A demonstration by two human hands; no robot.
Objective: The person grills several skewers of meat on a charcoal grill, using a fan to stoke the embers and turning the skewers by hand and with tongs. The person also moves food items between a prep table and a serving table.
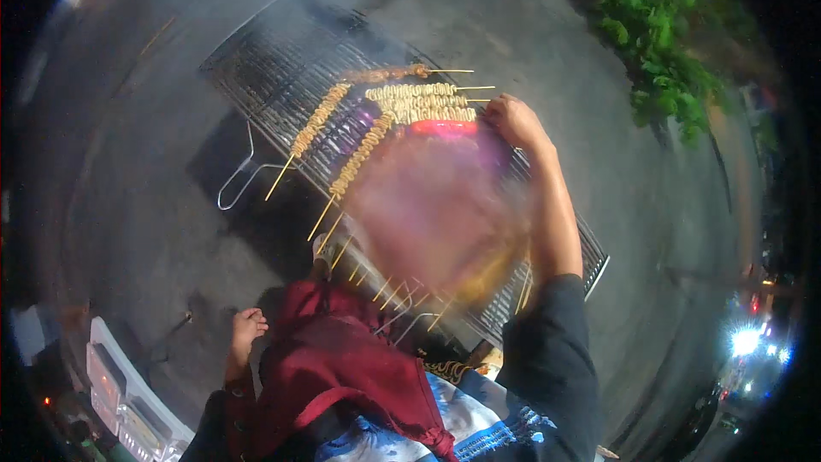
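A long wire grill rack lies before me with skewers across it. My right hand reaches over the rack at the ends of several pale, wavy folded skewers; its fingertips are close together near the sticks, and whether they pinch one is not plain. Just below lies a bright red sausage-like piece. Two browner wavy skewers, one upper and one lower, slant to the left. A meat-like skewer lies at the top. My left hand hangs low at the left, fingers curled, away from the rack.
A blurred pinkish patch, perhaps smoke or a lens smear, hides the middle of the rack. Bent wire legs or handles stick out on its left. Clear plastic containers stand at lower left. Green foliage is at upper right. Smoke drifts above the rack.
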